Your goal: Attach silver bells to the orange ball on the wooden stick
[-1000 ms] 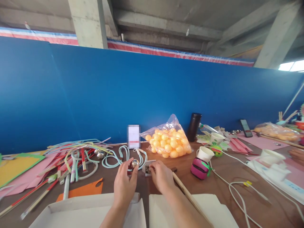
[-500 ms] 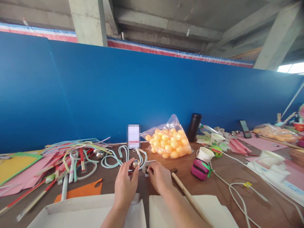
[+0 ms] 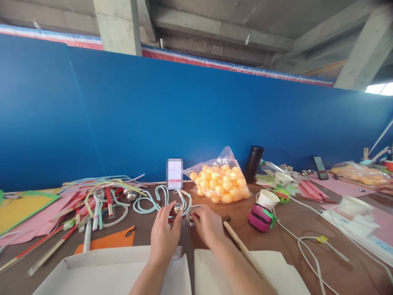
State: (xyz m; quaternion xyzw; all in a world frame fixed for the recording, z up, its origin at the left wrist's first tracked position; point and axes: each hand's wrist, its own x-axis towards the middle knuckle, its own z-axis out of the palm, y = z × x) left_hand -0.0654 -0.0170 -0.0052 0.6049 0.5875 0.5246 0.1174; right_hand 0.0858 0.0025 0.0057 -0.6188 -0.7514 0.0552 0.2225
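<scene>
A shiny metal ball [image 3: 177, 209] sits between the thumb and fingers of my left hand [image 3: 166, 232], which curves around it. To its right, my right hand [image 3: 208, 226] has its thumb and fingertips pinched together at a small greyish-white piece [image 3: 192, 223]. My fingers cover most of that piece, so its kind is unclear. The fingertips of both hands are close together but apart. A wooden-handled hammer [image 3: 242, 245] lies beside and partly behind my right forearm. Behind my left hand are pale blue tubes [image 3: 143, 207] in loops.
White open box parts [image 3: 104, 270] lie in front. At left are sticks, tubes and orange paper [image 3: 107, 241]. Behind stand a bag of orange balls [image 3: 221, 184] and a black bottle [image 3: 254, 164]. A purple pouch [image 3: 259, 218], paper cup [image 3: 267, 199] and white cables [image 3: 310, 254] lie right.
The camera view has shifted slightly, moving the scene a little right. My left hand stays at the metal ball; my right fingertips still pinch at the small piece, which is now more covered.
</scene>
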